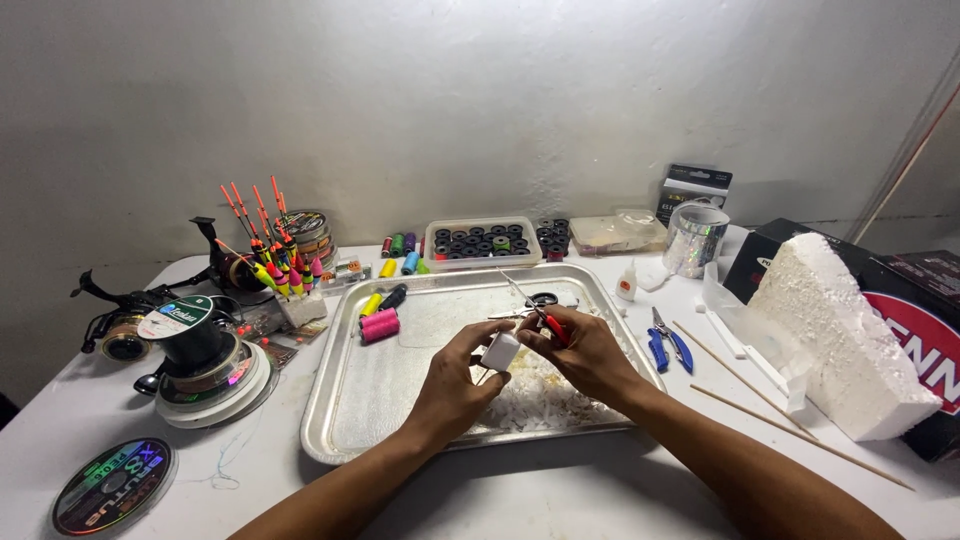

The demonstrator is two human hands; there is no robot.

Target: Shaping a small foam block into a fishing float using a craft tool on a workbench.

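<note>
Both of your hands are working right over the metal tray, about in the middle of it. Your left hand is pinching a small white foam block between thumb and fingertips, holding it up just above the pile of white foam shavings that's sitting in the tray. Your right hand is closing around a red-handled knife, with the thin blade pointing up and away from you and the handle end sitting right beside the block.

Stuff lying around: a pink thread spool is sitting in the tray's far left corner, and blue-handled pliers are lying on the white table just right of the tray. Further right, a big chunk of white foam is leaning against a dark box, with thin wooden sticks lying in front of it. Off to your left, a bunch of orange-tipped fishing floats is standing upright near a stack of line spools.
</note>
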